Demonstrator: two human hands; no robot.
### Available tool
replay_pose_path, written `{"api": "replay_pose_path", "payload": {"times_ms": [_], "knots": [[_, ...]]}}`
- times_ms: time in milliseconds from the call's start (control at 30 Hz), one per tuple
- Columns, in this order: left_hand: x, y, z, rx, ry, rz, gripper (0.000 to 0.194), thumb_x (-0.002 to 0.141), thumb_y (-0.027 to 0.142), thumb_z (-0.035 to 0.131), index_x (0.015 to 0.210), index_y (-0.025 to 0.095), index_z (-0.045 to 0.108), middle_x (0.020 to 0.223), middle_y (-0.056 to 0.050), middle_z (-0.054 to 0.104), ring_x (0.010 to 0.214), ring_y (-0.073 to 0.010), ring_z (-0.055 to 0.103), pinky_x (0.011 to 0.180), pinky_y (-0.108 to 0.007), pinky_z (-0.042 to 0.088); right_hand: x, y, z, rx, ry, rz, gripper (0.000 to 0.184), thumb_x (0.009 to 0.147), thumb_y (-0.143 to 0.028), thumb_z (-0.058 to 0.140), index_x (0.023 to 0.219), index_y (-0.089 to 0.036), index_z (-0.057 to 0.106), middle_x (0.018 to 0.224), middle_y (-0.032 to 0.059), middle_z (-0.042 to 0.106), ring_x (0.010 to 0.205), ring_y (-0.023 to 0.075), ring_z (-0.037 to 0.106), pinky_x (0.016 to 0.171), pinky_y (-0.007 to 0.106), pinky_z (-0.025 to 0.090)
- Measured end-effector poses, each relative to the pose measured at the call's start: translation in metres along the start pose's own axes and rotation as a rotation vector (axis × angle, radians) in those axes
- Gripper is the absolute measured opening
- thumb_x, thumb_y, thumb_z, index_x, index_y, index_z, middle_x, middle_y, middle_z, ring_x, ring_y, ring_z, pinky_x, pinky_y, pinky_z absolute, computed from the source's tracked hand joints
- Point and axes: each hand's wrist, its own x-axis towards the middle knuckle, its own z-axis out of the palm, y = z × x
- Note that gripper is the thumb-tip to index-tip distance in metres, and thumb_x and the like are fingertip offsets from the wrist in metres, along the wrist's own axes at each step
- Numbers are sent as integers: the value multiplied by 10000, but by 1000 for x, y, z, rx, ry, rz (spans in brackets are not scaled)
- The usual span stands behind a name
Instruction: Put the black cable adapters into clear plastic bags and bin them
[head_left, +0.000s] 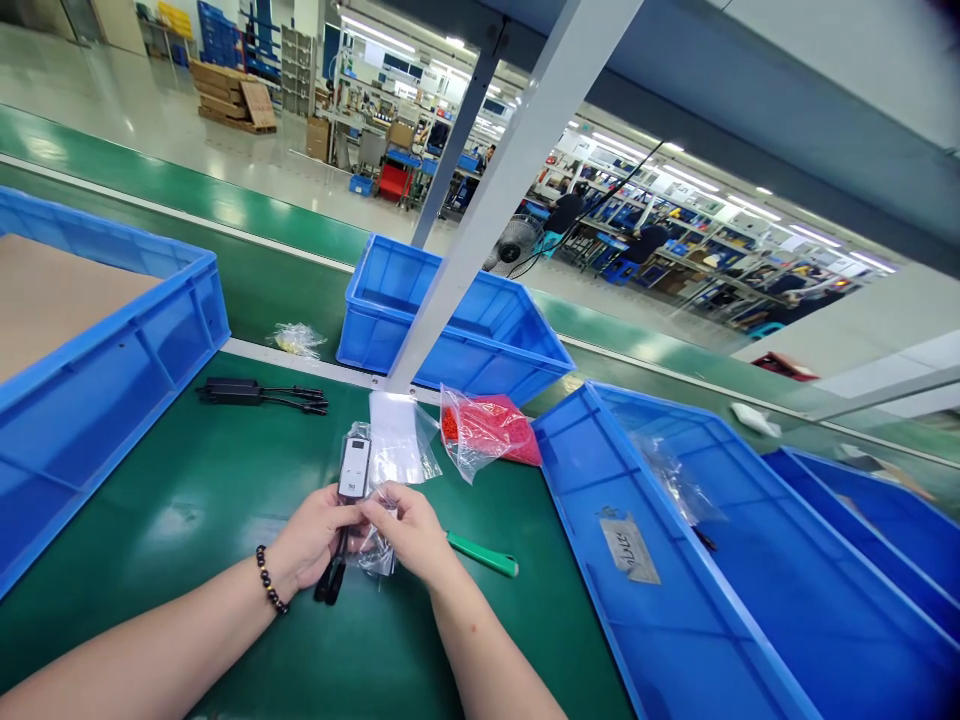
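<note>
My left hand (pixel 311 545) and my right hand (pixel 409 530) meet over the green mat, both closed on a small black device with a white label (pixel 353 468) and its clear plastic bag (pixel 379 555). Black cables (pixel 330 580) hang from the device below my left hand. A beaded bracelet sits on my left wrist. A clear bag holding white paper (pixel 397 440) lies just behind the hands. A green-handled tool (pixel 484 555) rests on the mat to the right of my right hand.
A bag of red parts (pixel 487 430) lies behind. Another black device with cables (pixel 255 393) lies at the far left. Blue crates stand left (pixel 112 350), behind (pixel 457 320) and right (pixel 712 560). A grey post (pixel 487 210) rises from the bench edge. People work in the distance.
</note>
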Motion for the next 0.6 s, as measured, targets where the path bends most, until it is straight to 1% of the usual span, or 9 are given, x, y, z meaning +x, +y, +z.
{"api": "replay_pose_path", "payload": {"times_ms": [100,167,233,300,333,400,467,533,600], "knots": [[-1,1,-1,23,-51,-13,219,613,164,713,790,125,588,664,-20,563,588,-114,515,611,-269,451,-3,-3,3,-86,76,-14,230,777,-330,502,629,-158,539,566,-20,516,529,100,451,510,205,347],[-3,4,-1,71,-94,-50,231,628,180,706,821,132,588,740,-38,587,678,-137,549,689,-292,457,-8,-9,-8,-215,113,-38,242,784,-306,483,594,-161,525,534,-29,482,508,92,416,488,200,312],[-4,7,-1,120,-102,-82,222,652,217,694,830,146,583,797,-46,597,767,-156,562,749,-308,453,-17,-17,-30,-395,142,-65,260,785,-291,473,559,-166,500,506,-39,437,495,86,380,472,197,273],[-4,11,-1,141,-90,-93,208,682,266,672,830,156,576,812,-49,598,816,-163,559,785,-321,449,-30,-25,-61,-588,167,-60,263,784,-276,466,545,-171,485,499,-41,427,487,84,370,464,201,246],[-5,13,-1,145,-90,-93,205,696,288,659,827,157,572,804,-48,595,806,-160,559,783,-324,452,-37,-28,-79,-696,184,-36,255,781,-267,465,545,-174,488,499,-39,437,486,87,379,462,204,239],[-5,15,-2,161,-104,-93,207,714,324,636,813,157,567,749,-35,578,718,-145,557,730,-318,468,-49,-31,-114,-937,226,64,234,774,-246,460,555,-180,510,510,-26,484,495,99,420,467,214,241],[-5,16,-2,191,-111,-100,213,717,347,625,784,156,561,675,-11,545,614,-126,536,649,-293,471,-57,-26,-146,-1176,265,231,221,777,-223,440,589,-183,548,559,6,559,538,126,491,489,225,274],[-5,15,-2,217,-111,-111,216,714,356,623,761,158,552,643,4,520,571,-116,518,597,-270,460,-60,-16,-172,-1362,306,434,219,786,-199,417,660,-174,595,670,63,633,628,164,567,534,240,328],[-4,13,-3,229,-108,-115,216,711,358,622,746,161,541,645,8,513,570,-113,512,580,-259,453,-59,-4,-191,-1477,356,602,221,790,-172,409,754,-144,625,775,124,658,719,201,607,590,261,374]]}}
